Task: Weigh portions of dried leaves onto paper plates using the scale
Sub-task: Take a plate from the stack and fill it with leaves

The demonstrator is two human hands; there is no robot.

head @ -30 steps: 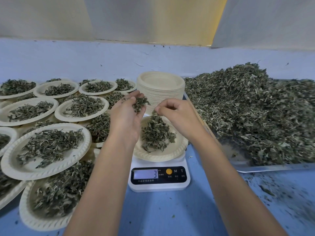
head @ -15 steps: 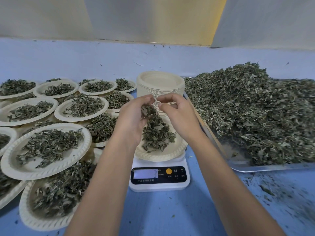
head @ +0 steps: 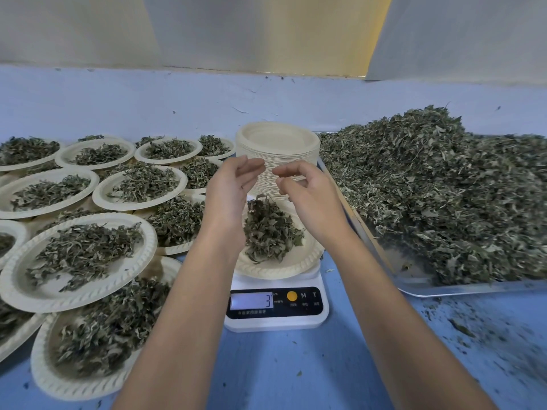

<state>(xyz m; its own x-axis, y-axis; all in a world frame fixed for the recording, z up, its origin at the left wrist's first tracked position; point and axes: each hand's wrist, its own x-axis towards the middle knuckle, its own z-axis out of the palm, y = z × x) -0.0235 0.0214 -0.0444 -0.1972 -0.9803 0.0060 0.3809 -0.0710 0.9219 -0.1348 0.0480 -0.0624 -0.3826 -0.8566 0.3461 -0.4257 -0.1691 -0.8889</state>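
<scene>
Head view. At centre of frame, poised above the paper plate (head: 299, 261) on the scale (head: 276, 324): left hand (head: 228, 196), fingers loosely spread, empty; right hand (head: 310, 199), fingers slackly curled, nothing visible in them. On that plate, a mound of dried leaves (head: 269, 232). On the display, 3. Behind, stack of empty plates (head: 278, 143); right, tray (head: 444, 289) heaped with leaves; left, filled plates (head: 29, 291).
</scene>
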